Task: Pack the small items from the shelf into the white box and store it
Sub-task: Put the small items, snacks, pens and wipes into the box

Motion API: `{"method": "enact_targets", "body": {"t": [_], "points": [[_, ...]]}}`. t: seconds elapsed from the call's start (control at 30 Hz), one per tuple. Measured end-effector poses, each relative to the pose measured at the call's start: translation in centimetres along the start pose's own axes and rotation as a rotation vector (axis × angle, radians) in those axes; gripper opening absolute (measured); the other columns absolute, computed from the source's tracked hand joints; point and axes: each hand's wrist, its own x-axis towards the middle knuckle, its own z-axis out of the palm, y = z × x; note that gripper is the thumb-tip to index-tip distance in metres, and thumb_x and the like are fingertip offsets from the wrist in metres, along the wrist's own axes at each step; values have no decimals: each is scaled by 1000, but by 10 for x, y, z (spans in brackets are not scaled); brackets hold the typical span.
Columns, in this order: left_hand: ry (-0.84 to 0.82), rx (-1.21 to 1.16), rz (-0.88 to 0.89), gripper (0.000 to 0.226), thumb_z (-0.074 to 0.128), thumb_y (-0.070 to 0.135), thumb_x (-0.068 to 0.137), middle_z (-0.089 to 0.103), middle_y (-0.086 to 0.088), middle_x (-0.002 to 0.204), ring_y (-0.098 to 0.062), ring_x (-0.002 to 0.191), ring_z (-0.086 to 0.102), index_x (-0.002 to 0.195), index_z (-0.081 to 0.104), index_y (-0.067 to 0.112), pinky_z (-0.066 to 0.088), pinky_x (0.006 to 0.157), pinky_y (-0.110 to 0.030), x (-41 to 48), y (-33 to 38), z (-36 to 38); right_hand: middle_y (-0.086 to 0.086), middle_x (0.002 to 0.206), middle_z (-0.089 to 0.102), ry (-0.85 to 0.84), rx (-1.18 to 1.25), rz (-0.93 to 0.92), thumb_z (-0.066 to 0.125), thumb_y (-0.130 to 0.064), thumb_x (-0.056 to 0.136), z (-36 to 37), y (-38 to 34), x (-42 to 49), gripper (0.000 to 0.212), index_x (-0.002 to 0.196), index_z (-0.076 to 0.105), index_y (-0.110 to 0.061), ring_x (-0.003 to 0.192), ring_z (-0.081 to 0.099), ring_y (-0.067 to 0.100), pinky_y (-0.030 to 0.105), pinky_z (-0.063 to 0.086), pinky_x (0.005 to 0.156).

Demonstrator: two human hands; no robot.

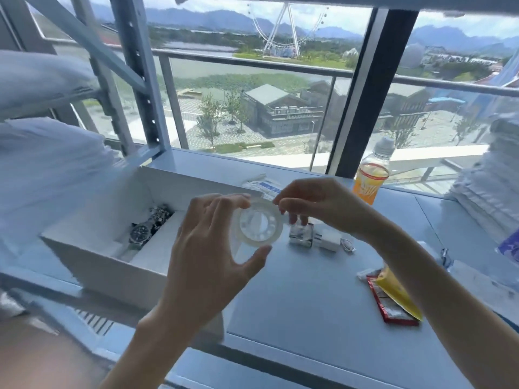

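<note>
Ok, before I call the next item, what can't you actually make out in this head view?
- White box: near-right corner hidden by the left hand; only a watch shows inside.
- Tape roll: loose end not visible; the right hand covers its top edge.
- Small items behind the roll: blurred, partly hidden.
- Packets: print unreadable.
- Left stacks: blurred.

Bright daylight floods in through the window ahead, giving the shelf a cool bluish sheen. Motion blur smears the left and right edges, wide-angle distortion bends the frame, and shadows stay soft.
</note>
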Motion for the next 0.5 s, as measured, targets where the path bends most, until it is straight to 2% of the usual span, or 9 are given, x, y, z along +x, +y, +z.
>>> {"method": "enact_targets", "body": {"t": [0.13, 0.2, 0.3, 0.37, 0.43, 0.5], "points": [[-32, -3, -62, 57, 62, 54, 64, 56, 10, 113, -6, 107, 45, 112, 49, 25, 37, 81, -18, 6, -43, -21, 1, 68, 68, -73, -8, 20, 72, -18, 76, 31, -19, 39, 13, 87, 66, -13, 60, 61, 11, 21, 49, 55], [-83, -7, -38, 61, 71, 50, 66, 53, 13, 113, -4, 102, 46, 117, 47, 26, 36, 78, -16, 7, -64, -28, 2, 68, 68, -74, -34, 49, 74, -10, 76, 45, -19, 58, 10, 82, 66, -13, 61, 60, 14, 21, 49, 53], [-200, 13, -4, 66, 70, 45, 71, 48, 12, 121, -5, 98, 50, 126, 40, 25, 40, 74, -20, 5, -97, -37, 2, 72, 70, -59, -252, 62, 73, -12, 76, 62, -15, 89, 7, 82, 69, -11, 60, 62, 13, 27, 56, 60], [-266, 100, 8, 56, 61, 50, 75, 52, 11, 120, -8, 95, 57, 122, 45, 25, 43, 66, -23, 0, -121, -42, 0, 74, 70, -51, -486, 70, 69, -14, 77, 72, -6, 112, 4, 81, 69, -13, 62, 64, 12, 32, 57, 67], [-348, 186, 10, 45, 44, 62, 81, 60, 14, 104, -10, 86, 62, 109, 54, 28, 45, 63, -25, -4, -138, -47, -2, 74, 67, -75, -698, 84, 64, -13, 77, 86, 4, 131, 5, 76, 68, -15, 67, 62, 15, 37, 55, 70], [-445, 246, 3, 61, 8, 71, 76, 59, 17, 93, -6, 85, 58, 95, 52, 33, 40, 66, -24, -8, -147, -49, 1, 76, 66, -151, -868, 114, 59, -9, 76, 103, 17, 146, 12, 75, 69, -16, 70, 62, 19, 39, 55, 69]]}}
